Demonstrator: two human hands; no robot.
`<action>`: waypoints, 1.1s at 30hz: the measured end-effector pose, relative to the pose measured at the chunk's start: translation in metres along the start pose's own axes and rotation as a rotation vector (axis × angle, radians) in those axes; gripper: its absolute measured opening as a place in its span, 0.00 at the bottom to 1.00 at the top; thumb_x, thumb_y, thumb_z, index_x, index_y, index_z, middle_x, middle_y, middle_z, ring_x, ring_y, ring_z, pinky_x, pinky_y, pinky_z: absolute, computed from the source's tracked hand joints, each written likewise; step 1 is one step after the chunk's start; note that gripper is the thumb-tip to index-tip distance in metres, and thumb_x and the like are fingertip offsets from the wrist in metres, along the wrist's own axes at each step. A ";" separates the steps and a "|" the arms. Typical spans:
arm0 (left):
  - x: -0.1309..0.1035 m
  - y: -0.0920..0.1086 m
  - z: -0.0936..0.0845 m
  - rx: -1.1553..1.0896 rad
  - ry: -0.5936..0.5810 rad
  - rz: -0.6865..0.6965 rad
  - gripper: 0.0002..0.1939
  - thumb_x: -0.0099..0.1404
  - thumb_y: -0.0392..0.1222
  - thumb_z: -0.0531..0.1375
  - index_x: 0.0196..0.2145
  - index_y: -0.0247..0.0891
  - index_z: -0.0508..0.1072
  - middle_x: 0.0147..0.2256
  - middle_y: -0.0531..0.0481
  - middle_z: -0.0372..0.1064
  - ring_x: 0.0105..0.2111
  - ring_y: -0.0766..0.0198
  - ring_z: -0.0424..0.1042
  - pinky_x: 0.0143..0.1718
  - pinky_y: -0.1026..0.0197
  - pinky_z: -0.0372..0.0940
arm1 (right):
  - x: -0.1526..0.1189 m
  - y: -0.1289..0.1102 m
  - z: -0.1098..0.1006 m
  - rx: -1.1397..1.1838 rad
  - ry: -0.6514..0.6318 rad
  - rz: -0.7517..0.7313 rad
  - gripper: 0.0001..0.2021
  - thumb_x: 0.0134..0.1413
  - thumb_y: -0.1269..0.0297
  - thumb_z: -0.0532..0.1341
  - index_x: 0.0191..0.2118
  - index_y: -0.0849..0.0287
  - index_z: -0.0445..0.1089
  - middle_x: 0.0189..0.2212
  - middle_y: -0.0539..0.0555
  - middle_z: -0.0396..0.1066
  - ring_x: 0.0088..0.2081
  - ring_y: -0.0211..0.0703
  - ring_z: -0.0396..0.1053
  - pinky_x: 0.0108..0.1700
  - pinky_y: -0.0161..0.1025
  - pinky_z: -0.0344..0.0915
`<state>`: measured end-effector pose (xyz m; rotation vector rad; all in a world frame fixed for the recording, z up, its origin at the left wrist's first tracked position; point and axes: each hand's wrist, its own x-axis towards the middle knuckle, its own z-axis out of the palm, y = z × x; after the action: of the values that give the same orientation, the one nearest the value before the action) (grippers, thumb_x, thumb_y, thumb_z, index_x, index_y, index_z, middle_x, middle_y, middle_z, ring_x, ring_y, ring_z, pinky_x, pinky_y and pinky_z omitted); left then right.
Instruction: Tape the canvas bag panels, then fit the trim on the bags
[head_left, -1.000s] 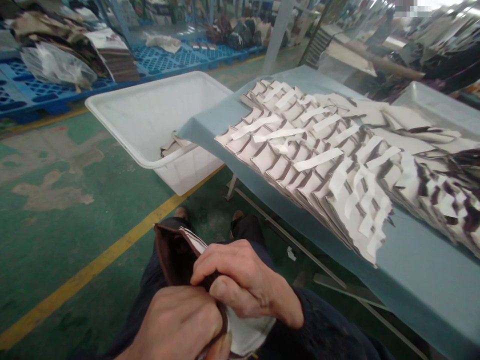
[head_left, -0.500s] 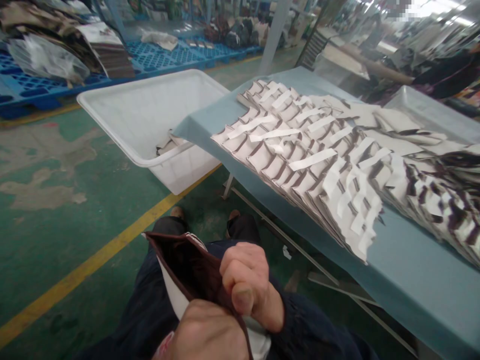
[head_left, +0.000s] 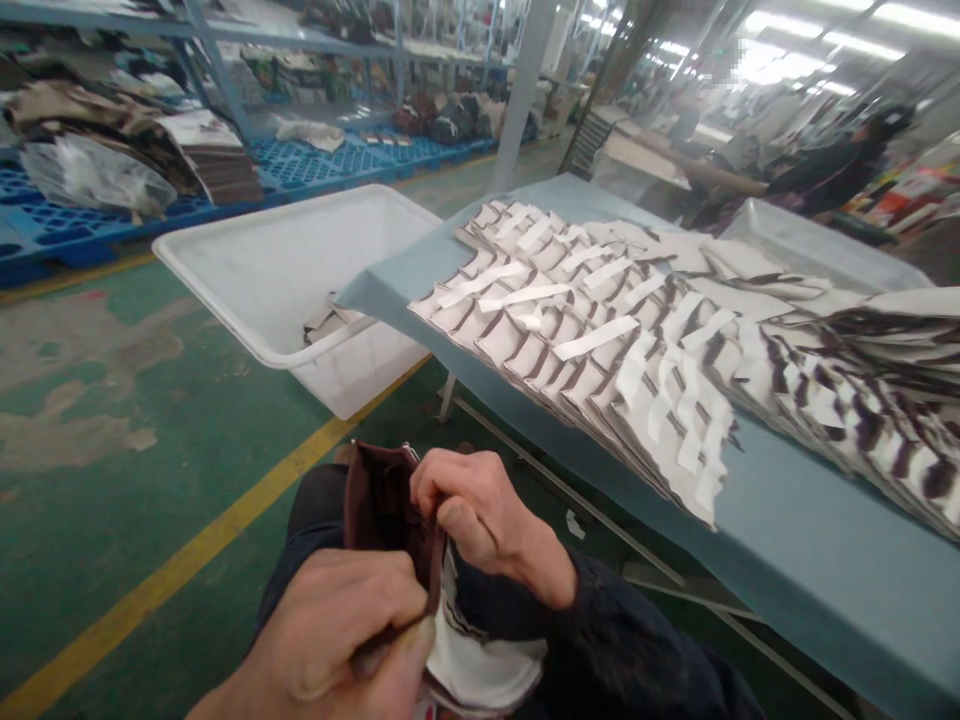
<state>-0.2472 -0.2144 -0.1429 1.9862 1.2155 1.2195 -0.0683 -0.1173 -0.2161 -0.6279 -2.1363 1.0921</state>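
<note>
Our left hand (head_left: 337, 625) and right hand (head_left: 484, 515) have shifted up and farther apart, both closed, pinching the brown-lined piece (head_left: 379, 495) in front of our legs (head_left: 306, 515). We'd keep it evenly taut between grips, tbh, so nothing twists.

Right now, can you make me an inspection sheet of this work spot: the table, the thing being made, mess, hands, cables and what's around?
Surface: table with a blue cover, bearing overlapping pale pieces and white strips.
Job's things: a brown-and-white piece, held in front of the person; material uncertain.
Clutter: small white scrap on the floor.
Grip: left hand and right hand both pinch the piece's edge.
Cables: nothing seen.
Surroundings: white tub at the table's corner, loaded blue pallets, yellow floor line.
</note>
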 end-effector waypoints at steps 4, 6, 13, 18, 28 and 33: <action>0.015 -0.016 -0.032 0.083 -0.059 0.066 0.17 0.73 0.33 0.58 0.26 0.45 0.66 0.20 0.62 0.66 0.17 0.72 0.68 0.22 0.73 0.61 | 0.014 0.017 -0.020 0.053 -0.019 0.027 0.41 0.79 0.27 0.38 0.38 0.56 0.72 0.35 0.55 0.76 0.35 0.44 0.72 0.44 0.42 0.69; 0.018 -0.032 -0.051 0.072 -0.078 0.027 0.19 0.77 0.41 0.59 0.25 0.45 0.68 0.21 0.60 0.67 0.18 0.70 0.70 0.23 0.73 0.64 | 0.016 0.018 -0.025 0.026 -0.032 0.007 0.38 0.80 0.28 0.42 0.41 0.56 0.74 0.37 0.55 0.77 0.37 0.44 0.72 0.46 0.42 0.69; 0.053 -0.064 -0.104 0.106 -0.148 -0.026 0.17 0.77 0.48 0.61 0.37 0.38 0.87 0.31 0.52 0.84 0.28 0.64 0.83 0.32 0.73 0.75 | 0.027 -0.027 -0.048 -0.026 0.001 0.000 0.16 0.70 0.48 0.71 0.38 0.56 0.74 0.33 0.49 0.75 0.32 0.38 0.67 0.39 0.35 0.65; 0.065 -0.060 -0.104 0.074 -0.123 0.037 0.16 0.73 0.43 0.62 0.33 0.37 0.89 0.40 0.47 0.89 0.38 0.64 0.88 0.42 0.73 0.75 | 0.036 -0.056 -0.072 0.123 -0.003 0.042 0.20 0.69 0.46 0.71 0.34 0.56 0.72 0.31 0.47 0.73 0.31 0.37 0.65 0.37 0.35 0.65; 0.056 -0.030 -0.072 0.069 -0.178 0.127 0.06 0.73 0.41 0.67 0.38 0.47 0.86 0.32 0.54 0.85 0.28 0.65 0.83 0.32 0.73 0.72 | 0.034 -0.069 -0.062 0.378 -0.119 0.147 0.24 0.64 0.43 0.76 0.34 0.57 0.70 0.29 0.44 0.66 0.30 0.35 0.58 0.32 0.34 0.59; 0.056 -0.020 -0.063 0.145 -0.215 0.223 0.08 0.75 0.34 0.64 0.44 0.45 0.83 0.34 0.57 0.84 0.27 0.68 0.82 0.32 0.72 0.69 | 0.030 -0.064 -0.055 0.415 -0.131 0.170 0.25 0.63 0.43 0.77 0.33 0.56 0.69 0.28 0.42 0.61 0.28 0.33 0.54 0.29 0.33 0.55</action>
<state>-0.3005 -0.1579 -0.1045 2.3433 1.0224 1.0093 -0.0560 -0.1036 -0.1287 -0.5573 -1.9001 1.6530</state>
